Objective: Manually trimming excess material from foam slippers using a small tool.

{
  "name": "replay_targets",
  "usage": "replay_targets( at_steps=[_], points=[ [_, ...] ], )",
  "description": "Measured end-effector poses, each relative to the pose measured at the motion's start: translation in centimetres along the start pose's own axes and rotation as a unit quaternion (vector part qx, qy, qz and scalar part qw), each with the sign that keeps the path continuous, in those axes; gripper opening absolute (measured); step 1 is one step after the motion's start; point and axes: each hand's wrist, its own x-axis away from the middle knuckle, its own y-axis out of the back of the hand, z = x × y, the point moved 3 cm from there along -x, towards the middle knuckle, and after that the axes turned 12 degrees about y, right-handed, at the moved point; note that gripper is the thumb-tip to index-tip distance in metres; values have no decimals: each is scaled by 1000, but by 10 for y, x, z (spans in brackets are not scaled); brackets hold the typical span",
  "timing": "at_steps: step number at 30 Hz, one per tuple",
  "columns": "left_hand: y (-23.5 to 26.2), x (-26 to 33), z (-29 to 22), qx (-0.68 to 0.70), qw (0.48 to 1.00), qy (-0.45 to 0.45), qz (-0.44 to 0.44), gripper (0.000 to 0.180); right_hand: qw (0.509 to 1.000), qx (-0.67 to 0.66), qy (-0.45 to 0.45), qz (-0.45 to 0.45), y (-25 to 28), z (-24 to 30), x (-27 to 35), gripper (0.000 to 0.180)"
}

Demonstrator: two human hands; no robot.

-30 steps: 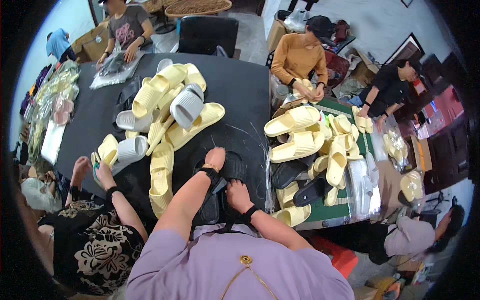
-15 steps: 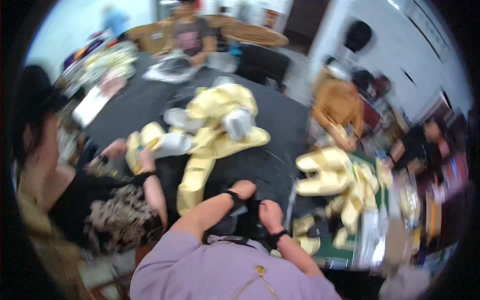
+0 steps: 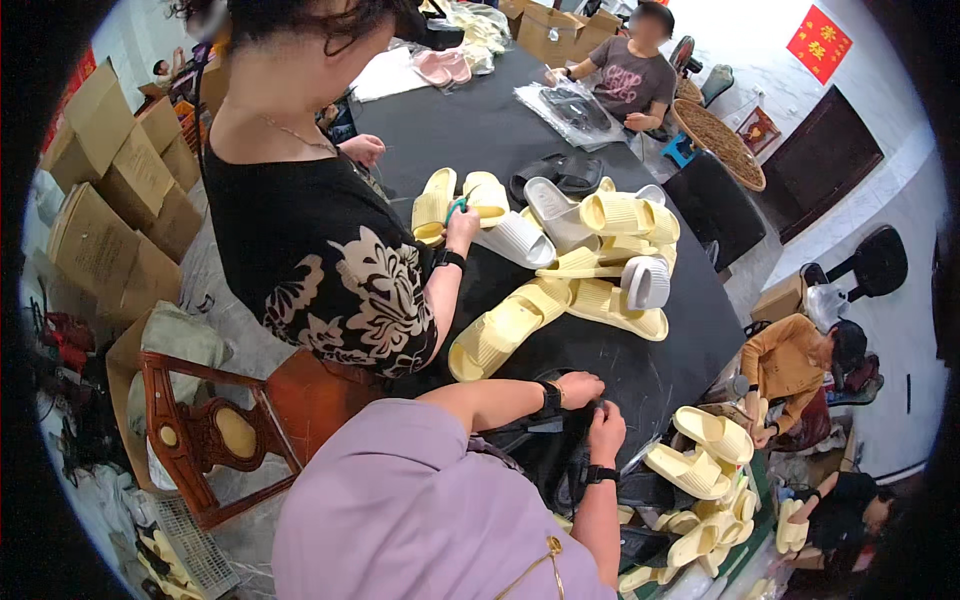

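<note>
My left hand [image 3: 580,388] and my right hand [image 3: 606,428] are close together over the black table, both with fingers pinched in. Between and below them is something dark, likely black footwear, which blends into the tabletop. Its kind cannot be made out. Beyond my left forearm lies a long yellow slide slipper [image 3: 505,335], beside a heap of yellow slippers [image 3: 630,215] with a white slipper [image 3: 648,282] on it. To the right of my right hand, more yellow slippers [image 3: 690,470] are piled up, with dark slippers partly hidden near my wrist.
A co-worker at my left holds small teal snips [image 3: 456,207] by a yellow slipper. Other people sit at the far side and right. A wooden chair [image 3: 215,440] and cardboard boxes [image 3: 110,240] stand at the left. The black table [image 3: 440,120] stretches away ahead.
The view has swung to the left, bringing the co-worker, chair and boxes more into sight. My hands, spaced apart before, are now nearly touching.
</note>
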Motion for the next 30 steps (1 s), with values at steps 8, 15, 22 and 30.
replay_targets(
  at_steps=[8,15,22,30],
  points=[
    [-13,7,6,103,993,64,6,12,969,-238,-53,-45,-18,-12,-2,13],
    [-6,9,7,105,994,31,1,12,936,-325,-88,-103,-19,-22,-1,14],
    [-8,12,32,280,948,147,-44,15,878,-419,-168,-156,-20,-9,1,11],
    [-6,9,18,286,940,183,13,14,930,-297,-126,-174,-15,-12,12,14]
  ],
)
